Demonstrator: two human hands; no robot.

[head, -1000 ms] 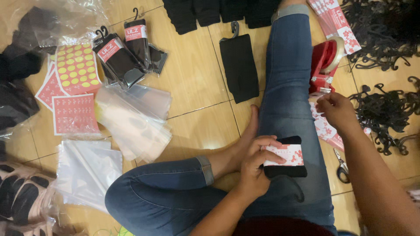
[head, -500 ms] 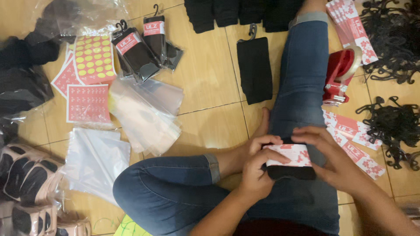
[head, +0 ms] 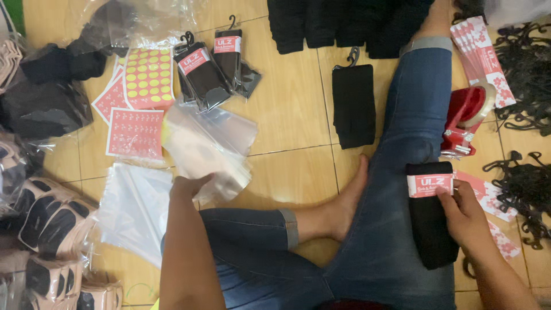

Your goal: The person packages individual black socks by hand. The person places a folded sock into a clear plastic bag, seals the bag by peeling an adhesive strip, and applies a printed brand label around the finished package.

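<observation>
Tan floor tiles (head: 287, 109) were strewn with packing goods around a seated person in jeans. The right hand (head: 468, 215) gripped a folded pair of black socks (head: 430, 224) with a red paper band, its fingers closed on the band's edge, the socks lying on the right thigh. The left hand (head: 189, 186) reached to a pile of clear plastic bags (head: 209, 146) on the floor, fingers curled onto the nearest bag. Red sticker sheets (head: 135, 132) lay just beside the bags. A red tape dispenser (head: 468, 117) sat near the right knee, with black hangers (head: 525, 189) beyond it.
</observation>
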